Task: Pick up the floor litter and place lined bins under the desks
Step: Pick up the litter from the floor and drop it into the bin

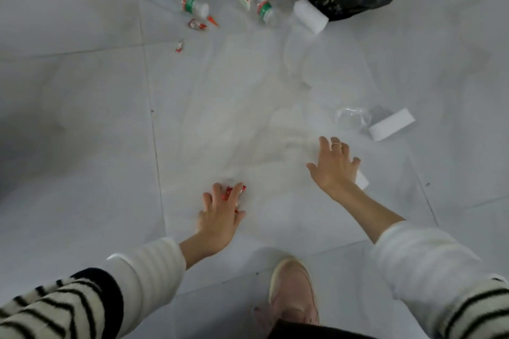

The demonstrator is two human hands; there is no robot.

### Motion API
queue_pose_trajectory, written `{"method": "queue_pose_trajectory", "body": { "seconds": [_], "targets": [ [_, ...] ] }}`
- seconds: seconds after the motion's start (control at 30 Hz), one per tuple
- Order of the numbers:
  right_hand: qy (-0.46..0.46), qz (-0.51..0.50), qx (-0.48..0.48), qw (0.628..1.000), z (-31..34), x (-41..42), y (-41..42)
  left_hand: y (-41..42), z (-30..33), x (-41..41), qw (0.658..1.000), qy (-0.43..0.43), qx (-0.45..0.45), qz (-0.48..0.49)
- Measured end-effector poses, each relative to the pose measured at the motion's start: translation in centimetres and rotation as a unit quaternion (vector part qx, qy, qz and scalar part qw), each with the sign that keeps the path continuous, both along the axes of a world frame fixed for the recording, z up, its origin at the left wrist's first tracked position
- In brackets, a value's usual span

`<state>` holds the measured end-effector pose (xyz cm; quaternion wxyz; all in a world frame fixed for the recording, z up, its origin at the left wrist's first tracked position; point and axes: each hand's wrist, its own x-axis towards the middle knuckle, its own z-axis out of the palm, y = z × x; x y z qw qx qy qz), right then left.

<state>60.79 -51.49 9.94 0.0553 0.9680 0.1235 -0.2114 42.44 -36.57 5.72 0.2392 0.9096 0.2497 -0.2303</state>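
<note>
Your left hand (pixel 220 215) is pinching a red wrapper (pixel 234 191) on the floor; your right hand (pixel 334 164), fingers spread, is covering a white block (pixel 362 179). Crinkly film may be slipping free.

Both arms wear cream knit sleeves (pixel 418 253) with plain ribbed cuffs pushed up the forearms; above the cuffs run black stripes, and the left sleeve (pixel 91 297) has a broad black band. A thin ring (pixel 335 144) circles a finger above the right cuff. Between the sleeves is a pale pink shoe (pixel 293 292).
</note>
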Motion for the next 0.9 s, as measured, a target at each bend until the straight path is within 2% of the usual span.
{"method": "queue_pose_trajectory", "body": {
  "seconds": [0.1,0.23,0.3,0.47,0.53,0.67,0.9],
  "targets": [
    [0.021,-0.099,0.007,0.995,-0.9,0.7,-2.6,-0.2,-1.0,1.3,0.996,-0.072,0.03,-0.032],
    [0.061,-0.201,0.093,0.973,-1.7,2.0,-4.4,0.4,-1.9,3.7,0.995,-0.074,0.018,-0.068],
    [0.045,-0.171,0.1,0.979,-1.5,2.5,-4.1,0.9,-1.8,5.0,0.995,-0.079,0.016,-0.054],
    [-0.106,0.028,0.087,0.99,-0.9,7.0,-3.1,2.2,-1.3,7.6,0.996,-0.081,-0.02,-0.025],
    [-0.087,0.024,0.072,0.993,-1.1,9.5,-2.7,2.9,-1.1,8.3,0.995,-0.091,-0.031,-0.012],
    [-0.001,-0.059,0.069,0.996,-2.4,12.6,-2.5,4.2,-0.6,9.0,0.992,-0.12,-0.029,0.015],
    [0.011,-0.055,0.086,0.995,-2.5,10.6,0.3,6.0,0.2,8.9,0.991,-0.123,-0.012,0.043]
  ]
}}
